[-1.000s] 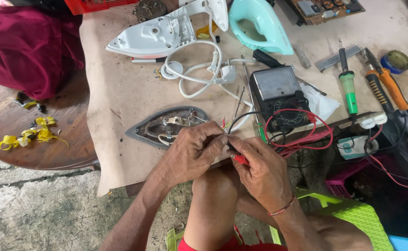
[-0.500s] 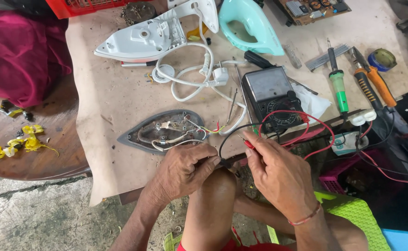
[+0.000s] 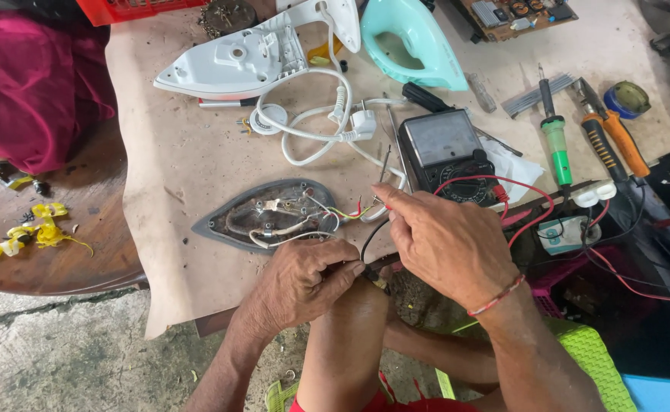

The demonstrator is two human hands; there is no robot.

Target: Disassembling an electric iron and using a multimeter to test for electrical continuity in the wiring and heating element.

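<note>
Head cam, looking steeply down, close over hands and cluttered table.

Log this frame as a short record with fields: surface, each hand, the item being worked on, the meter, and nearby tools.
surface: workbench covered with brown paper
left hand: pinches a black probe lead at the bench edge
right hand: holds a red-tipped probe by the wires of the iron soleplate
iron soleplate: lies flat, grey, wiring exposed
meter: black analogue multimeter, red lead looping from it
iron housing: white shell and teal handle, apart from the soleplate
nearby tools: green soldering iron, orange-handled pliers
</note>
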